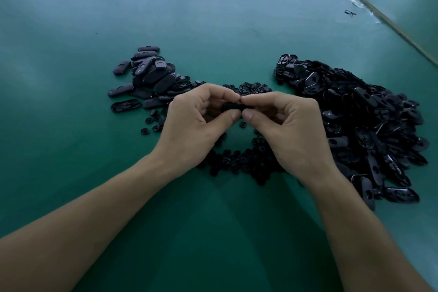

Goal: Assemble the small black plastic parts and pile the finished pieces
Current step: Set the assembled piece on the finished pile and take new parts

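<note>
We are pinching 1 black part (231, 107) between left hand (196, 114) and right hand (284, 121), thumbs and forefingers curling onto it, above small clips (239, 161). We are judging left pile (151, 73) finished, small; big shell heap (355, 114) waiting at right: most work remaining.

Small clips (239, 163) lie between two piles (151, 78).
</note>
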Available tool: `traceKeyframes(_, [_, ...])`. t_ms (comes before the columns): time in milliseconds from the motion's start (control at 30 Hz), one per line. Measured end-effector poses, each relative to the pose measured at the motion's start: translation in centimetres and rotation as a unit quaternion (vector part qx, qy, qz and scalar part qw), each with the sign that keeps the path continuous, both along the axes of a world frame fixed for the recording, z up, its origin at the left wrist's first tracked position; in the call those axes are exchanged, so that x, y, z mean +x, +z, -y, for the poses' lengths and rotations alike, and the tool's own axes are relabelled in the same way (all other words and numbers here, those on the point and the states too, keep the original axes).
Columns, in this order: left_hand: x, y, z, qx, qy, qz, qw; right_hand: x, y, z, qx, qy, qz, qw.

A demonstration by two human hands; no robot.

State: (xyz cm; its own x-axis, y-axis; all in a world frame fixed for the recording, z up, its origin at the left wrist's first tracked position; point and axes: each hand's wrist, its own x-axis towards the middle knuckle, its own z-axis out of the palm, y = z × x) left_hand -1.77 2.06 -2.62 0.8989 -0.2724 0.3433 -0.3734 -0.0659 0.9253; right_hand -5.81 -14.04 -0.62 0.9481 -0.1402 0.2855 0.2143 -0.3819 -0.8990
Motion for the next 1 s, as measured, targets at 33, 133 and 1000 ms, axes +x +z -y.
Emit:
traceKeyframes(33, [0.02, -0.01, -0.05, -0.003, -0.002, -0.006, 1.0, -0.03, 0.01, 0.14, 0.002, 0.004, -0.004, 1.0])
traceKeyframes(133, [0.03, -0.03, -0.16, -0.011, -0.005, -0.022, 1.0, -0.11, 0.0, 0.43, 0.002, 0.005, -0.008, 1.0])
traceKeyframes(1000, [0.13, -0.03, -0.12, -0.039, 0.018, -0.054, 0.998, -0.19, 0.19, 0.28, -0.028, -0.027, -0.02, 0.999])
